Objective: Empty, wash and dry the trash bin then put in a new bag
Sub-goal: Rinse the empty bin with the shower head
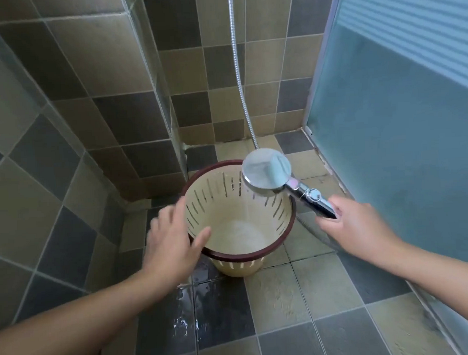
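I saw wet floor (pixel 273 296) nearest me, dark and tan tiles with splashes of water in front of the bin (pixel 240 225). The bin stood on that floor, tilted, its long axis leaning so the open mouth faced up and toward me. My left hand (pixel 174 241) gripped the near-left rim, thumb curled inside and fingers outside. Inside the bin was only foamy water pooling at the bottom; its cream walls were slotted, its rim dark red. My right hand (pixel 355 225) was wrapped round the chrome handle of the shower head (pixel 267 167), which hovered over the far-right rim, face turned down into the bin. Its hose (pixel 239 77) ran up the tiled wall (pixel 115 75) behind. A frosted door (pixel 400 143) stood at right.
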